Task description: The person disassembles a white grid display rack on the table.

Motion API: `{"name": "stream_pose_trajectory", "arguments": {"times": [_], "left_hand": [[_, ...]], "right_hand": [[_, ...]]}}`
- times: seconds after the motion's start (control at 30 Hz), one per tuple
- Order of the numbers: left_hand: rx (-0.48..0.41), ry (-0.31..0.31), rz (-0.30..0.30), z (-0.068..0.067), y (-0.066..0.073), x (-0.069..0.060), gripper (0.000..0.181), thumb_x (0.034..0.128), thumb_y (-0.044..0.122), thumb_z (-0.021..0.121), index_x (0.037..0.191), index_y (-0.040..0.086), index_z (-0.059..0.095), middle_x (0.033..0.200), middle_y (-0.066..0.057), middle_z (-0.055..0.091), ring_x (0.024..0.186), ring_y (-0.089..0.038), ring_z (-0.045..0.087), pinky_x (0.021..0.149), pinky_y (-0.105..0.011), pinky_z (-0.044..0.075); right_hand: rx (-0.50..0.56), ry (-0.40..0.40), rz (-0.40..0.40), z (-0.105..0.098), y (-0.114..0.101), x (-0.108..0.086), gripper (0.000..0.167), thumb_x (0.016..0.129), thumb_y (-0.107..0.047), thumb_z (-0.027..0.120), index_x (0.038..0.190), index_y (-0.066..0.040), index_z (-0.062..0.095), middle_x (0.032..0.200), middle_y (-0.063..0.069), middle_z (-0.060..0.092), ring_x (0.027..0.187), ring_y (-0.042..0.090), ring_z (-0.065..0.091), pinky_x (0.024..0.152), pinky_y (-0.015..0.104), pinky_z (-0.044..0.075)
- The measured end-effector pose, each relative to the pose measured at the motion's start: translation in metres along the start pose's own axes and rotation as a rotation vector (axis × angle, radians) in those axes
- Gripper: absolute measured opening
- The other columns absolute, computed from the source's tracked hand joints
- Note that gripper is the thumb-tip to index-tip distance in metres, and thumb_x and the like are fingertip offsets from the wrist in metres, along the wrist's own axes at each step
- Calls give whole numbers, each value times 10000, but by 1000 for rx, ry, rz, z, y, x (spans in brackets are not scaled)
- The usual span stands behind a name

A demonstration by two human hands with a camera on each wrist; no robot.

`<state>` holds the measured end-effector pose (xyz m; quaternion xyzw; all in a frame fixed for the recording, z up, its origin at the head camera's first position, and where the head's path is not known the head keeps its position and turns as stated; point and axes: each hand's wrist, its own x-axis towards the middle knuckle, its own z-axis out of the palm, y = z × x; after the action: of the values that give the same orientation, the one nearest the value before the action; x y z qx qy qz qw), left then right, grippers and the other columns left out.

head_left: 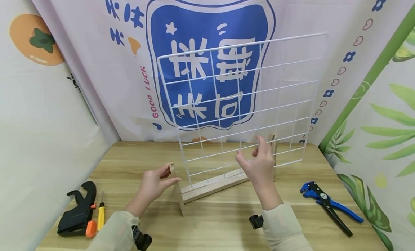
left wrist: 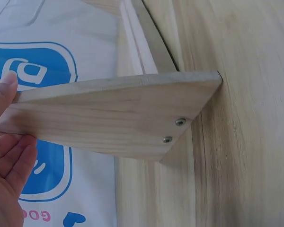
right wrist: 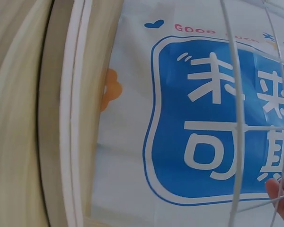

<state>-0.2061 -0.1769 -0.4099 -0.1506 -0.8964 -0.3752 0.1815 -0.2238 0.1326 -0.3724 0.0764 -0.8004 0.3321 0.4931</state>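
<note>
My left hand (head_left: 153, 186) pinches the upper end of a wooden side board (head_left: 179, 200) between thumb and fingers. Two screw heads (left wrist: 180, 122) show on that board's outer face in the left wrist view. A grooved wooden crossbar (head_left: 215, 189) joins it to a second upright (head_left: 274, 153) on the right, partly hidden. My right hand (head_left: 260, 166) holds a white wire grid (head_left: 240, 46) by its lower wires, tilted above the stand. The grid's lower left corner is close to the crossbar; whether it sits in the groove I cannot tell. Its lower right corner reaches past the right upright.
At the left of the wooden table (head_left: 223, 222) lie a black clamp (head_left: 76, 215) with orange pads and a yellow-handled screwdriver (head_left: 101, 215). Blue-and-black wire strippers (head_left: 327, 204) rest at the right. A printed curtain (head_left: 291, 13) hangs behind the table.
</note>
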Motion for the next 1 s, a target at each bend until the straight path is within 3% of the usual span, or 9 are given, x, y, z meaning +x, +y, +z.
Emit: {"name": "stream_pose_trajectory", "arguments": {"times": [0.27,0.5,0.73,1.0], "left_hand": [[-47,19,-62,0,-1,-4,561,661,162,829,1139,-49,624,972,-195,677,872,-293,680,711,-313,555],[-15,24,-70,-10,-4,-11,562,665,192,829,1141,-30,630,966,-174,687,863,-286,685,706,-329,557],[-1,23,-112,-24,-9,-19,606,679,211,825,1172,-55,595,998,-196,671,879,-310,677,707,-332,555],[23,7,-201,-41,-14,-26,651,715,306,796,1220,-35,568,1057,-198,654,930,-324,662,715,-334,556]], "right_hand": [[66,92,-54,-4,17,-16,515,658,-181,678,1056,104,518,715,172,565,557,250,591,509,342,538],[52,173,-129,-11,29,-29,539,661,-170,640,1084,144,531,684,143,506,520,169,471,430,231,417],[16,202,-186,-16,38,-38,615,702,-222,603,1174,162,512,708,169,531,521,169,456,413,234,406],[9,213,-171,-21,48,-49,619,671,-200,618,1182,138,526,692,148,533,490,158,443,393,198,397]]}}
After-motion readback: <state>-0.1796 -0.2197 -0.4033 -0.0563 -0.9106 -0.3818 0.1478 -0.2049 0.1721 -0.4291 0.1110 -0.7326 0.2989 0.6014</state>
